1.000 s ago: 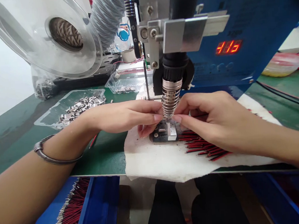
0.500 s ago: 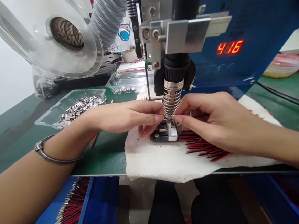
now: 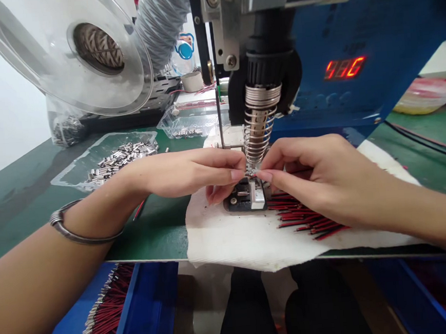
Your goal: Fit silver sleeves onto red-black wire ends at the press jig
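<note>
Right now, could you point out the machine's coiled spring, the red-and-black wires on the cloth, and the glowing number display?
Coiled spring (image 3: 263,97): head view, its tightly wound upper coils.
Red-and-black wires (image 3: 297,217): head view, middle of the exposed bundle.
Number display (image 3: 345,68): head view, its lit red digits.

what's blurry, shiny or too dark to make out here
Head view: red digits look broken up, unreadable; markings on the blue machine are blurred; pale sheen on the clear hood; black-clad legs lose detail in shadow; top right corner nearly black.
</note>
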Demonstrator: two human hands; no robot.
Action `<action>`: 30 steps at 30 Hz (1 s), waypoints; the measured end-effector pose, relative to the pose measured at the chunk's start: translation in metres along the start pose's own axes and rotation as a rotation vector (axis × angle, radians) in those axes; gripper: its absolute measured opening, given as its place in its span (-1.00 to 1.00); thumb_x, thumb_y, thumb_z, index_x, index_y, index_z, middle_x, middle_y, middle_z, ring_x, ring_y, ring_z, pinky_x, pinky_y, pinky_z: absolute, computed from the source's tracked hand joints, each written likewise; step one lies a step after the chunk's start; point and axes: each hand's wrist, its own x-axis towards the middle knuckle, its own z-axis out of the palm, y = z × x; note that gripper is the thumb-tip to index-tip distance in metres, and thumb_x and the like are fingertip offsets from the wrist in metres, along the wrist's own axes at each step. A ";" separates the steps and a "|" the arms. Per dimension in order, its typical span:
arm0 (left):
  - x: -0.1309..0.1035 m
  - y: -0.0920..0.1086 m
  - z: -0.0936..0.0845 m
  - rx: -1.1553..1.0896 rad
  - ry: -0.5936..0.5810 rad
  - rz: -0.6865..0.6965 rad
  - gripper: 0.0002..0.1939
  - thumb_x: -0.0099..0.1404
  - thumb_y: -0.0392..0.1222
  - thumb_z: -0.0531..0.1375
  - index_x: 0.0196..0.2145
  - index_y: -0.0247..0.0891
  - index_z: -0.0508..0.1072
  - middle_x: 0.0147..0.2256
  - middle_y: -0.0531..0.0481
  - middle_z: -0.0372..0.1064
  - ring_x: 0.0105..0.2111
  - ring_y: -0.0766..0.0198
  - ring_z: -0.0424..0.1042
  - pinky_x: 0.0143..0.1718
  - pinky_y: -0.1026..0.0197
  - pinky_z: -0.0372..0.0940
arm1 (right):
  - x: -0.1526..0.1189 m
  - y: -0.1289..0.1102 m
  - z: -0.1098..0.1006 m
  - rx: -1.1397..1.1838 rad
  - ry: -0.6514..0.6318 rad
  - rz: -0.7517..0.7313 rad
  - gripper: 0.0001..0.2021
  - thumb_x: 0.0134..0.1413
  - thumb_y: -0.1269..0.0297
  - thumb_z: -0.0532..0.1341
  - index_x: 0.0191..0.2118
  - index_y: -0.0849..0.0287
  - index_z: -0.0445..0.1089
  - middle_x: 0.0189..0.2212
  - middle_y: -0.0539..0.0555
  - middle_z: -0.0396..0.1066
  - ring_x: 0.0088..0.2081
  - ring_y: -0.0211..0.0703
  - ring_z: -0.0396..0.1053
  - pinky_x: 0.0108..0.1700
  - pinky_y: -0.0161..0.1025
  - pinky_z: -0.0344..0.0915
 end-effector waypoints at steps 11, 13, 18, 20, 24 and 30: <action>0.002 -0.003 -0.002 -0.036 -0.012 0.009 -0.65 0.60 -0.04 0.10 -0.35 -0.22 0.40 -0.40 -0.01 0.41 -0.33 0.23 0.42 -0.19 0.21 0.37 | -0.001 0.003 0.001 -0.098 0.054 -0.093 -0.87 0.35 0.34 0.28 -0.28 0.11 0.52 -0.52 -0.04 0.51 -0.52 -0.20 0.36 -0.39 -0.20 0.18; 0.002 -0.004 -0.003 -0.060 -0.034 0.016 -0.65 0.61 -0.03 0.09 -0.34 -0.22 0.41 -0.40 0.00 0.40 -0.34 0.24 0.42 -0.19 0.22 0.38 | -0.002 0.003 0.001 -0.132 0.076 -0.135 -0.89 0.35 0.34 0.29 -0.27 0.11 0.53 -0.50 -0.02 0.53 -0.48 -0.17 0.42 -0.38 -0.19 0.19; 0.004 -0.004 -0.003 -0.119 -0.064 0.007 -0.69 0.59 -0.10 0.10 -0.34 -0.22 0.41 -0.42 0.01 0.39 -0.36 0.25 0.41 -0.22 0.24 0.38 | -0.003 0.005 0.001 -0.213 0.109 -0.182 -0.93 0.32 0.34 0.32 -0.22 0.09 0.57 -0.49 -0.02 0.55 -0.50 -0.16 0.40 -0.42 -0.18 0.18; 0.005 -0.003 -0.003 -0.127 -0.073 0.014 -0.70 0.58 -0.11 0.10 -0.33 -0.22 0.41 -0.42 0.01 0.39 -0.38 0.25 0.41 -0.24 0.25 0.38 | -0.003 0.006 0.001 -0.226 0.113 -0.197 -0.94 0.31 0.35 0.32 -0.21 0.10 0.58 -0.48 -0.02 0.56 -0.51 -0.18 0.40 -0.41 -0.18 0.20; 0.006 -0.004 -0.002 -0.147 -0.075 0.034 -0.75 0.56 -0.15 0.11 -0.32 -0.21 0.40 -0.43 0.02 0.38 -0.39 0.27 0.39 -0.27 0.27 0.37 | -0.003 0.007 0.002 -0.224 0.137 -0.252 -0.94 0.27 0.42 0.34 -0.23 0.14 0.58 -0.46 -0.04 0.57 -0.48 -0.20 0.43 -0.38 -0.20 0.25; 0.006 -0.003 -0.002 -0.121 -0.078 0.038 -0.72 0.56 -0.15 0.10 -0.36 -0.19 0.37 -0.43 0.01 0.38 -0.39 0.25 0.39 -0.27 0.27 0.38 | -0.004 0.004 0.000 -0.213 0.115 -0.238 -0.89 0.28 0.44 0.32 -0.25 0.11 0.57 -0.44 -0.02 0.59 -0.42 -0.14 0.50 -0.31 -0.17 0.35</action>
